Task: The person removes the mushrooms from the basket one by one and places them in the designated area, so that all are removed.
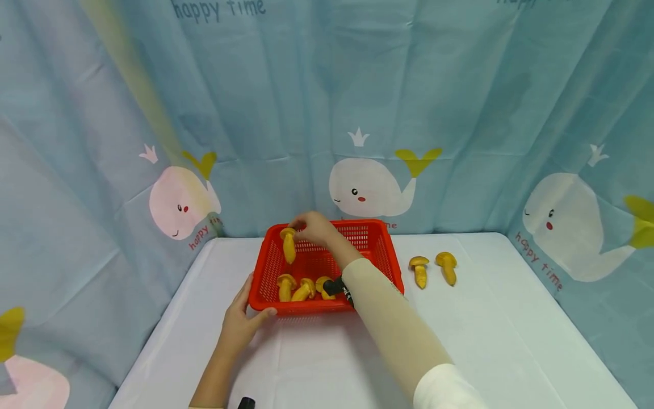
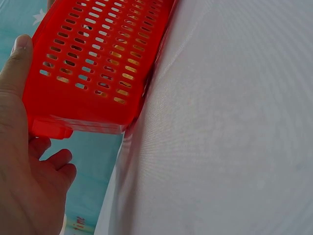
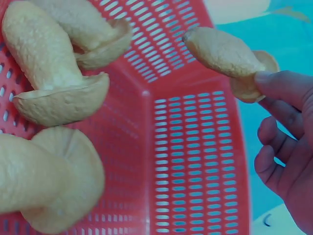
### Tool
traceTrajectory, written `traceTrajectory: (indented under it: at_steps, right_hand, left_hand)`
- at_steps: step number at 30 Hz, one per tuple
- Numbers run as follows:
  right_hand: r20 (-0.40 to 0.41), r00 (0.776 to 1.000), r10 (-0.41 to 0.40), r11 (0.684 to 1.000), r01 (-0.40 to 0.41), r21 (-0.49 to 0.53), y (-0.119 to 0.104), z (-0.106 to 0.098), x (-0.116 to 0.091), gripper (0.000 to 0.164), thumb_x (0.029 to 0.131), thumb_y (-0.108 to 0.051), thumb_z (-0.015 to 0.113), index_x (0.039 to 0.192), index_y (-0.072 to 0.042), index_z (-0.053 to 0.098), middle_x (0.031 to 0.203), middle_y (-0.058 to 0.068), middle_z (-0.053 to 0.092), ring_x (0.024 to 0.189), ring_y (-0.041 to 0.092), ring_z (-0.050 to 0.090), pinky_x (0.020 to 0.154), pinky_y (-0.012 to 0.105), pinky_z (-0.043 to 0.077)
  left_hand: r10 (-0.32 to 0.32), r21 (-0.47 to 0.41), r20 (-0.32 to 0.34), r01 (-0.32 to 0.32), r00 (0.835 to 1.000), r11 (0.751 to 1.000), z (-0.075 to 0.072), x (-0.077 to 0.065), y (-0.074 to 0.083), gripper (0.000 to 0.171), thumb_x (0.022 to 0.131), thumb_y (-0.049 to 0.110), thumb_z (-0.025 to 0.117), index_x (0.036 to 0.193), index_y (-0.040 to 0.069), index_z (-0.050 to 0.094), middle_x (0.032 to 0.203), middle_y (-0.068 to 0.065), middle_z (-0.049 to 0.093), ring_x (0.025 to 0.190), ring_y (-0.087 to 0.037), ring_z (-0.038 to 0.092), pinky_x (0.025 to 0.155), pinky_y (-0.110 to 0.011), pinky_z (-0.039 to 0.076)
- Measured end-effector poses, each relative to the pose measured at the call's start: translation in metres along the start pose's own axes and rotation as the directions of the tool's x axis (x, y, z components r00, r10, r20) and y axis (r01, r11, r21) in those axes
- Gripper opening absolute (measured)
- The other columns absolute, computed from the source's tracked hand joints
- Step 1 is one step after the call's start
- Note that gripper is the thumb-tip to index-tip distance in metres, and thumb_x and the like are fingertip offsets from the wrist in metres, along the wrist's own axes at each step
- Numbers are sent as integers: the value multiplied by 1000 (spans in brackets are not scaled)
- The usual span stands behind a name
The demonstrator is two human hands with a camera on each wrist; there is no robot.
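Note:
My right hand [image 1: 314, 228] pinches a yellow mushroom [image 1: 289, 246] by its cap, above the far left part of a red plastic basket [image 1: 327, 308]. In the right wrist view that mushroom [image 3: 222, 54] hangs over the basket's rim, thumb and finger on its cap. Three more mushrooms [image 3: 44, 49] lie inside along the near side; the right wrist partly covers one of them in the head view. My left hand [image 1: 239, 321] holds the basket's near left corner, its thumb on the rim. From the left wrist, the fingers [image 2: 61, 159] curl under the rim.
Two mushrooms, one upright-capped [image 1: 420, 271] and one slightly tilted [image 1: 447, 268], lie on the white tablecloth [image 1: 490, 341] right of the basket. Behind the table hangs a blue curtain [image 1: 286, 113] printed with whales.

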State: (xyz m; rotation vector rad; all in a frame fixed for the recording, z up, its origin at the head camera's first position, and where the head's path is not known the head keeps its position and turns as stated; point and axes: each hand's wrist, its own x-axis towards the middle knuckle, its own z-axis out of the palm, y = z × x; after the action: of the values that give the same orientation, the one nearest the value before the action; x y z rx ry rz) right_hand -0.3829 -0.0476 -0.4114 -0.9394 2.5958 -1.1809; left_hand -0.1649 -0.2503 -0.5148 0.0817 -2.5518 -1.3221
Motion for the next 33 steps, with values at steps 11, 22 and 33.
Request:
traceTrajectory:
  at_steps: [11,22,33]
  right_hand:
    - [-77,997,-27,997,33,68,-11,-31,-38,25,96,-22,74,121,-24,74,119,-7,70,104,14,63,86,32,56]
    - [-185,982,-39,993,59,105,-24,-47,-80,26,95,-25,75,120,-29,74,116,-9,71,79,19,61,62,29,53]
    - [-267,963,-36,997,51,50,-18,-58,-127,24,93,-24,76,117,-30,76,92,-9,69,72,20,55,55,27,47]
  left_hand:
    - [3,-21,19,-2,1000,1000,5,0,-4,103,84,46,83,165,35,19,169,1,28,154,-32,29,111,-61,42]
    - [28,1,19,-28,999,1000,-6,8,0,101,85,48,81,163,42,18,168,2,31,154,-31,31,107,-60,45]
    - [1,-12,35,0,999,1000,-3,4,-3,102,84,47,82,163,42,17,169,0,29,155,-32,28,110,-63,42]
